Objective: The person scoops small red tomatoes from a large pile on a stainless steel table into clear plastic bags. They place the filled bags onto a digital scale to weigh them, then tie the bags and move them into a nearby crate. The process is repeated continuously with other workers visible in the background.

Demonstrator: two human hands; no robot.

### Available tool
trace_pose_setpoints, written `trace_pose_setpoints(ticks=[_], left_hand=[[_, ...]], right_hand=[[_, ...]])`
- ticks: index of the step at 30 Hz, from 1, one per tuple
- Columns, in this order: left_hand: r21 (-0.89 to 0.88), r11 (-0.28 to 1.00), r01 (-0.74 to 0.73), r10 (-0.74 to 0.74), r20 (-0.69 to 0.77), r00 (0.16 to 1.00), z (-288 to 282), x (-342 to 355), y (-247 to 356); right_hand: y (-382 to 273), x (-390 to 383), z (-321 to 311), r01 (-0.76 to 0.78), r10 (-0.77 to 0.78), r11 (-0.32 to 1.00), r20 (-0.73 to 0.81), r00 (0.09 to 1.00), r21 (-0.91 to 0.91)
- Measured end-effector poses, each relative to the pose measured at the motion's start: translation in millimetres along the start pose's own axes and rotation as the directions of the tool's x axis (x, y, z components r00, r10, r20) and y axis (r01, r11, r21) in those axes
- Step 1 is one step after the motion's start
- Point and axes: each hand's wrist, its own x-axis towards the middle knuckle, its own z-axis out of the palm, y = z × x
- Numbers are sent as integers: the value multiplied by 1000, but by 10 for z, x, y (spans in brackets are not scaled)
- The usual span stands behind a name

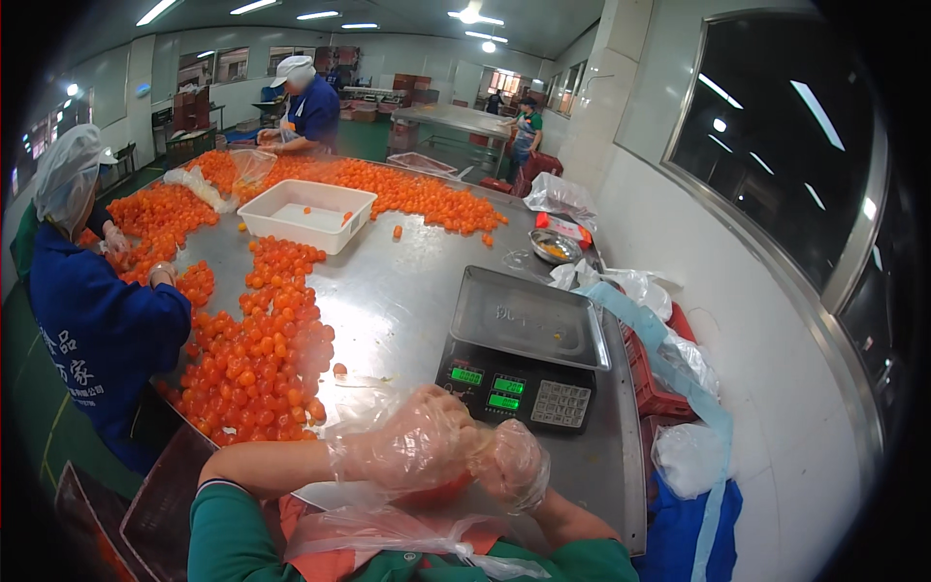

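Note:
My left hand (417, 441) and my right hand (509, 464), both in clear plastic gloves, are close together at the table's near edge, in front of the scale. Their fingers are closed on what looks like the gathered top of a clear plastic bag; glove and bag film are hard to tell apart. Below them shows a red-orange mass (436, 491), partly hidden by my hands. A black digital scale (519, 383) with lit green displays stands just beyond; its metal pan (529, 315) holds only small specks. Left of my hands lies a heap of round orange balls (257, 359), like egg yolks.
A white tray (291, 233) holding a few balls sits mid-table, with more heaps behind. Co-workers in blue (102, 310) stand left and at the back (312, 112). A metal bowl (555, 246), plastic bags (562, 199) and red crates (659, 383) line the right side by the wall.

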Motion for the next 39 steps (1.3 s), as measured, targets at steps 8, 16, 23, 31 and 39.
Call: trace_pose_setpoints(ticks=[8,16,23,31,39], left_hand=[[-60,993,-103,99,-77,992,146,33,-9],[-15,1000,-25,24,-49,999,126,45,46],[80,995,-58,61,-36,997,167,-9,-8],[448,890,83,-205,229,952,-302,-309,-268],[510,779,366,-461,71,884,-508,-801,-515]], right_hand=[[0,-20,15,-4,4,1000,-6,1000,-12],[15,-57,43,-6,6,1000,5,1000,-8],[56,-106,-39,-16,16,999,-9,1000,-36],[148,-285,-174,-73,69,996,-62,996,-60],[139,-250,-145,-52,49,998,-57,997,-48]])
